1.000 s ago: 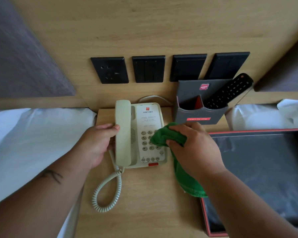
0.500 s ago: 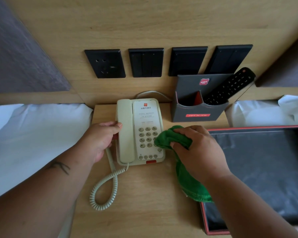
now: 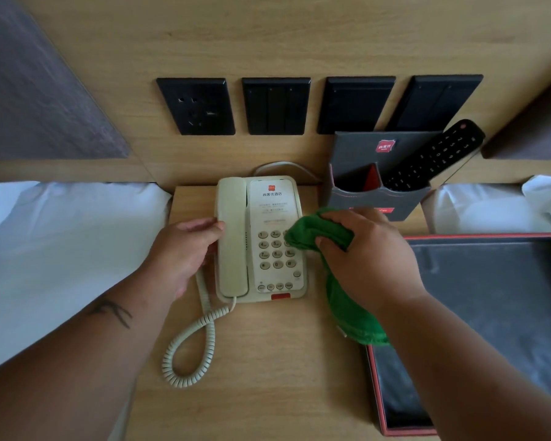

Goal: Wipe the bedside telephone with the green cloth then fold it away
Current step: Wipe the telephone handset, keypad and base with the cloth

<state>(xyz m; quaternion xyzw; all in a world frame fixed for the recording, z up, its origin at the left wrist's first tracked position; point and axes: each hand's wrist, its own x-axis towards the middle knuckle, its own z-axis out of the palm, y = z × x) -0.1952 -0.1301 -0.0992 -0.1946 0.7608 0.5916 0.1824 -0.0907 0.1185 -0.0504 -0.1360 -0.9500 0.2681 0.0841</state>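
A cream telephone (image 3: pixel 272 214) sits on the wooden bedside table (image 3: pixel 261 361), its handset (image 3: pixel 233 237) in the cradle and a coiled cord (image 3: pixel 191 345) trailing toward me. My left hand (image 3: pixel 185 249) grips the left side of the handset. My right hand (image 3: pixel 369 259) is closed on a bunched green cloth (image 3: pixel 303 233), whose front edge presses on the right side of the keypad. The rest of the cloth hangs under my wrist.
A grey holder (image 3: pixel 379 198) with a black remote (image 3: pixel 436 154) stands right behind my right hand. A dark red-rimmed tray (image 3: pixel 490 313) fills the table's right side. Black switch plates (image 3: pixel 275 106) line the wall. White bedding (image 3: pixel 61 249) lies left.
The cloth has shifted slightly up along the right side of the keypad. My left hand stays on the handset. The camera has tilted a little.
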